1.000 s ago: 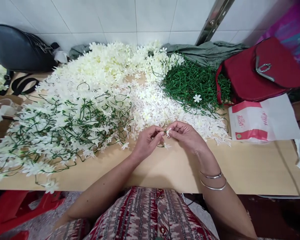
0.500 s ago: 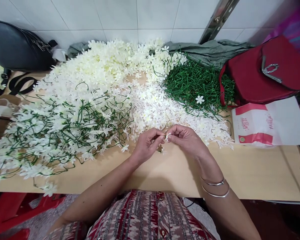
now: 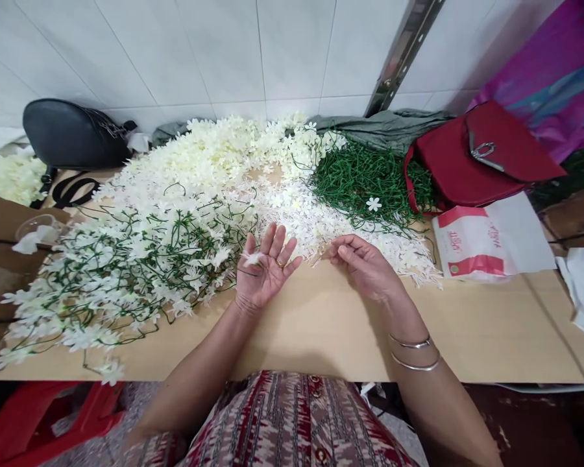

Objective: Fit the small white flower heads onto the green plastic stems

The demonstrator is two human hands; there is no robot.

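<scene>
My left hand [image 3: 267, 272] is open, palm up with its fingers spread. A white artificial flower [image 3: 252, 259] with a thin green stem shows over the palm by the thumb; whether it rests on the skin or is in the air, I cannot tell. To the left lies a heap of white flowers on green stems [image 3: 141, 253]. My right hand [image 3: 363, 263] is closed, thumb against fingers, at the front edge of a pile of thin white stamen-like pieces [image 3: 399, 250]. What lies between those fingertips is too small to make out.
Loose cream blossoms [image 3: 209, 146] are heaped at the back, beside green stems [image 3: 370, 178]. A black bag [image 3: 78, 136] stands back left, a red bag [image 3: 486, 155] back right. A printed paper bag [image 3: 472, 240] lies in front of it. A red stool [image 3: 53, 421] is below the table.
The hands were together, fingering a small white flower. They have parted: my left hand has moved left and opened palm up, and my right fingers have reached the white pile. The view has tilted up.
</scene>
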